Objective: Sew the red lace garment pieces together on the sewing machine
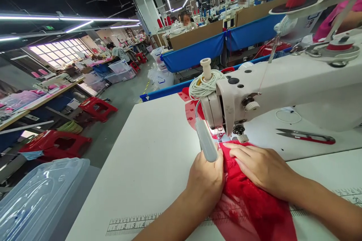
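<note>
Sheer red fabric (249,199) with lace parts runs from the table's near edge up under the needle of a white sewing machine (296,79). At its left edge, close to the presser foot (220,137), my left hand (205,175) is closed on the cloth; a small grey-white lamp (207,141) hides some of its fingers. My right hand (260,165) grips the same fabric from the right, fingers together and bent over it, tips just short of the needle. Behind the machine head, more of the red fabric (190,113) lies on the white table (147,143).
Thread snips (307,136) lie right of my right hand, under the machine arm. A printed ruler (132,224) crosses the table's near side. At left stand a clear lidded bin (42,196) and red stools (56,143). Other people sit at machines farther back.
</note>
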`<action>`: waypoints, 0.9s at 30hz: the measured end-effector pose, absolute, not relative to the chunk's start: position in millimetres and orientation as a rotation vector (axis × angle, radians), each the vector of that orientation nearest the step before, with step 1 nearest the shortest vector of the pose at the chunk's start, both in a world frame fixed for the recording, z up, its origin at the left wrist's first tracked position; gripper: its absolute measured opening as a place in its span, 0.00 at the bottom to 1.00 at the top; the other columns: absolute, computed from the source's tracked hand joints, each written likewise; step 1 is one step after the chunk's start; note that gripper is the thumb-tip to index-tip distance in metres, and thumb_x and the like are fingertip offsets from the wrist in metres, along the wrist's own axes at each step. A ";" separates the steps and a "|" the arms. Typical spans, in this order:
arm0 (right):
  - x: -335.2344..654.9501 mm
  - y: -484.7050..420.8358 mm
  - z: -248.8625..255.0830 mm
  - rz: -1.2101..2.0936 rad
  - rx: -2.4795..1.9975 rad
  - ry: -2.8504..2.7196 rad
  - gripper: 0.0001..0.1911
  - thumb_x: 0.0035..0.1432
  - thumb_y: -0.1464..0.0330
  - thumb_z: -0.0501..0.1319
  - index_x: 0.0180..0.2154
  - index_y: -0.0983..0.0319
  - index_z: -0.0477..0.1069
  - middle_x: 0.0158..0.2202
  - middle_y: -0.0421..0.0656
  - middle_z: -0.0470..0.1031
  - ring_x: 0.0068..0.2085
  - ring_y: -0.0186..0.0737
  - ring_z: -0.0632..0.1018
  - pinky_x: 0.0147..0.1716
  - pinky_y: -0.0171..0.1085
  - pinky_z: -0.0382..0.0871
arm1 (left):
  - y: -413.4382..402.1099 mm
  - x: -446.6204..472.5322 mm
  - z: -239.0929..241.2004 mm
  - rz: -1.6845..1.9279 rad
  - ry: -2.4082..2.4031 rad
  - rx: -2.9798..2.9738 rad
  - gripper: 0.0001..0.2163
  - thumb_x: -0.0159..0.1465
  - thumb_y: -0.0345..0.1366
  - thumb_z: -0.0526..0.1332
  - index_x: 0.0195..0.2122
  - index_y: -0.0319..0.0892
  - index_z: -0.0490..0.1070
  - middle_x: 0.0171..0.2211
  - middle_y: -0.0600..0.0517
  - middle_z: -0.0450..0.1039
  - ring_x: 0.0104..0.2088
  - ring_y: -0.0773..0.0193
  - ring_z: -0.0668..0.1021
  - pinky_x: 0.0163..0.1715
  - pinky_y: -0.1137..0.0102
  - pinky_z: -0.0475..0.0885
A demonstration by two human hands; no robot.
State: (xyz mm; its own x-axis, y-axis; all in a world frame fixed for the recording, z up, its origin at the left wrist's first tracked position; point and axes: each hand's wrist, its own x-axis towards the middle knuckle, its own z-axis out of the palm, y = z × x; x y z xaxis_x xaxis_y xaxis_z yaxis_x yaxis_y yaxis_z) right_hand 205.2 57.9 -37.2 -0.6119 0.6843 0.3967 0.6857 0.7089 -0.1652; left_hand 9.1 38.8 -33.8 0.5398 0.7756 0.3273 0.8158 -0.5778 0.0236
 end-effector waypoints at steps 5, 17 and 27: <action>205.7 60.4 -37.5 -0.003 -1.081 -2.478 0.16 0.63 0.74 0.45 0.41 0.60 0.70 0.50 0.44 0.77 0.39 0.42 0.79 0.33 0.41 0.74 | 40.5 13.1 -31.0 -0.467 -1.490 -2.596 0.11 0.65 0.25 0.48 0.40 0.40 0.69 0.38 0.44 0.74 0.39 0.55 0.76 0.38 0.60 0.74; 204.5 63.4 -32.5 0.083 -1.171 -2.474 0.15 0.63 0.74 0.45 0.38 0.60 0.70 0.42 0.44 0.78 0.35 0.42 0.76 0.29 0.40 0.68 | 41.5 18.4 -20.2 -0.418 -1.596 -2.631 0.08 0.63 0.25 0.49 0.30 0.42 0.63 0.33 0.47 0.71 0.29 0.59 0.71 0.26 0.65 0.69; 202.8 62.3 -30.7 0.103 -1.194 -2.501 0.15 0.63 0.73 0.44 0.35 0.60 0.68 0.40 0.46 0.77 0.36 0.43 0.76 0.29 0.39 0.67 | 43.9 18.2 -17.4 -0.305 -1.538 -2.613 0.08 0.61 0.24 0.50 0.29 0.42 0.63 0.32 0.47 0.70 0.29 0.59 0.69 0.26 0.65 0.65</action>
State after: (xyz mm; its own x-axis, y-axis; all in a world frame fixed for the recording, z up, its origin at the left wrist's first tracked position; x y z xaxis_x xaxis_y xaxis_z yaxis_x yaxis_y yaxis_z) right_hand 202.8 62.3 -30.7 -0.5747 0.7638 0.2938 0.7370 0.6391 -0.2199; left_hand 18.2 43.9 -17.4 0.4716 0.8543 0.2187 0.8730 -0.4873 0.0207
